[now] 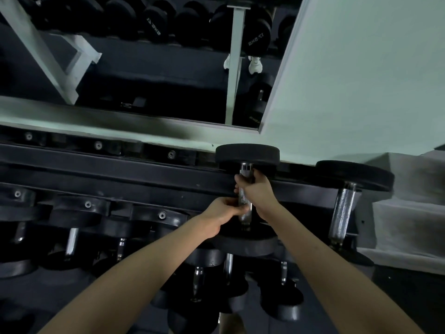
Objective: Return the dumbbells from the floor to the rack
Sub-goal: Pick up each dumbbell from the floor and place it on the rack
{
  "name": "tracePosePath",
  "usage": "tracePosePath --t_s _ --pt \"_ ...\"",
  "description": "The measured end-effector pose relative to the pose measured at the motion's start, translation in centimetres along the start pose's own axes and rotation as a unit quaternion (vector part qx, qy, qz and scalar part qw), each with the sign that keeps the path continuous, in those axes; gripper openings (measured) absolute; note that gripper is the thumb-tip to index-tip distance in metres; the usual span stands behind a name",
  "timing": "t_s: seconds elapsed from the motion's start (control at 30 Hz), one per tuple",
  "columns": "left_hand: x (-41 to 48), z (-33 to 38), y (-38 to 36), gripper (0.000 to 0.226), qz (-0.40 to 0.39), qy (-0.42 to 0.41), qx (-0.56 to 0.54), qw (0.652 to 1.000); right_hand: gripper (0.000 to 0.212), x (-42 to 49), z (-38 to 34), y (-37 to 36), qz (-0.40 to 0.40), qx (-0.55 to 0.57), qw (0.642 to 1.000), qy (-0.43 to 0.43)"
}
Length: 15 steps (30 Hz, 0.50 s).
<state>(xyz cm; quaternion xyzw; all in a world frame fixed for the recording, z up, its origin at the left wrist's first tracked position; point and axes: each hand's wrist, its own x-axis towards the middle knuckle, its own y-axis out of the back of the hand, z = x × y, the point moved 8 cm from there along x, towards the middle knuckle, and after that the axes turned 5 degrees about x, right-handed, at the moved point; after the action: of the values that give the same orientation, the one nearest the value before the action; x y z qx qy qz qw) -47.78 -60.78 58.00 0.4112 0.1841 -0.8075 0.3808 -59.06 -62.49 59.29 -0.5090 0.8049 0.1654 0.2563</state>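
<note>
Rack [120, 169] tiers at left carry stored dumbbells. Left hand [222, 214] wrapped around the lower handle of dumbbell [247, 154]; right hand [256, 191] clamped on it higher up. Dumbbell lies across top tier. Second dumbbell [343, 208] just right.

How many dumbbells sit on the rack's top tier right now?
2: the dumbbell gripped by the left hand and right hand, and another to its right. Further ones could be out of frame.
</note>
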Motion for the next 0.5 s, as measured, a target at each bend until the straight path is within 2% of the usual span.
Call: tracePosePath --t_s 0.1,0.3,0.4,0.5 --pt "-0.6 0.5 0.2 0.027 0.015 -0.026 0.010 0.999 0.019 -0.1 0.0 0.0 0.014 -0.040 0.999 -0.004" --pt "-2.1 0.0 2.1 0.043 0.070 -0.067 -0.001 0.995 0.043 -1.8 -0.6 0.4 0.058 -0.202 0.977 0.031" --pt "-3.6 -0.7 3.8 0.044 0.099 -0.086 -0.029 0.991 0.051 -4.1 -1.5 0.8 0.115 -0.289 0.948 0.072" --pt "-6.0 -1.6 5.6 0.041 0.115 -0.107 -0.051 0.986 0.047 -8.0 -3.0 -0.6 0.160 -0.367 0.900 0.174"
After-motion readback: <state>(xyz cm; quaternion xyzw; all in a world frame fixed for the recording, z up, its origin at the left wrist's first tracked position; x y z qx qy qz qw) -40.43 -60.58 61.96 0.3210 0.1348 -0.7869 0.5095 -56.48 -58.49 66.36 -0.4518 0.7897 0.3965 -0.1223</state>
